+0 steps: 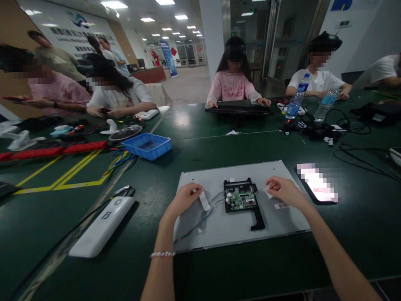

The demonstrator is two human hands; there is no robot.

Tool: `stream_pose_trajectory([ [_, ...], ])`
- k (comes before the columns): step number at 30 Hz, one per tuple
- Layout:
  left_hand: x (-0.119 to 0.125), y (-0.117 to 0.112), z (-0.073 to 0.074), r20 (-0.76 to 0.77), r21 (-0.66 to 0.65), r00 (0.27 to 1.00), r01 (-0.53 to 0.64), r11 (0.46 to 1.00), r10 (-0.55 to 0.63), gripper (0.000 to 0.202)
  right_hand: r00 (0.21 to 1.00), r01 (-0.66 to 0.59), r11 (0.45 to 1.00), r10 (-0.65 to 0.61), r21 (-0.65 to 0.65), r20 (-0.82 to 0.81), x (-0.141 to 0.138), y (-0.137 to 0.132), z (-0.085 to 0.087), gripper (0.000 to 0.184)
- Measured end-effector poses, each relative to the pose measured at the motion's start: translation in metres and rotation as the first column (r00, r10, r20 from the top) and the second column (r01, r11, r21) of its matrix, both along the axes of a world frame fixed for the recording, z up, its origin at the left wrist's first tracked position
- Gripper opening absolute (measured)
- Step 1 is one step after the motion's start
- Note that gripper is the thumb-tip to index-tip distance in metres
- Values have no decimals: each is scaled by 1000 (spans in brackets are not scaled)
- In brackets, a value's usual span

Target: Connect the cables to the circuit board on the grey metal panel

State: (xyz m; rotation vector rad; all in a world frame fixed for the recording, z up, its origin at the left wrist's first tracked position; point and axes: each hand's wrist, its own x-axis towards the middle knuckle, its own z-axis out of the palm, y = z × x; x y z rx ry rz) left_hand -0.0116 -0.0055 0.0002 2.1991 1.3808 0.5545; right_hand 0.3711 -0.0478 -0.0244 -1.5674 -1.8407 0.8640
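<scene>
A flat grey metal panel (275, 222) lies on the green table in front of me. A small green circuit board (241, 199) in a black frame sits at its middle, with thin wires (203, 217) trailing off to the left. My left hand (184, 199) rests on the panel's left part, its fingers pinched on a white ribbon strip (204, 202). My right hand (284, 191) is at the panel's right part, fingers curled and pinched on a small white tab (268, 193), just above a white label (281, 205).
A lit phone (317, 184) lies right of the panel. A white power bank (102, 226) with a cable lies to the left. Further back are a blue tray (147, 145), red strips (49, 151), water bottles (296, 99), tangled cables (321, 131). Several people sit across the table.
</scene>
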Motion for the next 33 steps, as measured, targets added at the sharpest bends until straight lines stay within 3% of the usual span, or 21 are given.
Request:
stream_pose_trajectory([
  [5, 0, 1, -2, -28, 25, 1000, -14, 1000, 14, 25, 937, 185, 973, -216, 137, 274, 20, 2, -7, 26],
  [9, 1, -2, -1, -57, 34, 998, -32, 999, 34, 22, 885, 224, 924, -326, 311, 333, 14, 1, -8, 31],
  [11, 3, -3, 0, -60, 48, 997, -43, 998, 46, 23, 905, 172, 904, -302, 391, 300, 3, 1, -5, 31],
  [14, 4, -4, -1, -39, 65, 998, -53, 996, 56, 30, 961, 50, 887, -167, 458, 219, -20, 3, 6, 30],
  [19, 3, -2, -5, -71, 116, 994, -74, 990, 83, 32, 954, -214, 907, 113, 363, 279, -65, 12, 27, 27],
  [27, 14, -10, 4, -252, 260, 958, -68, 963, 136, 28, 936, -242, 919, 136, 313, 324, -106, 28, 32, 32],
  [33, 21, -15, 10, -332, 276, 929, -69, 959, 162, 29, 936, -187, 927, 67, 325, 346, -97, 34, 34, 27],
])
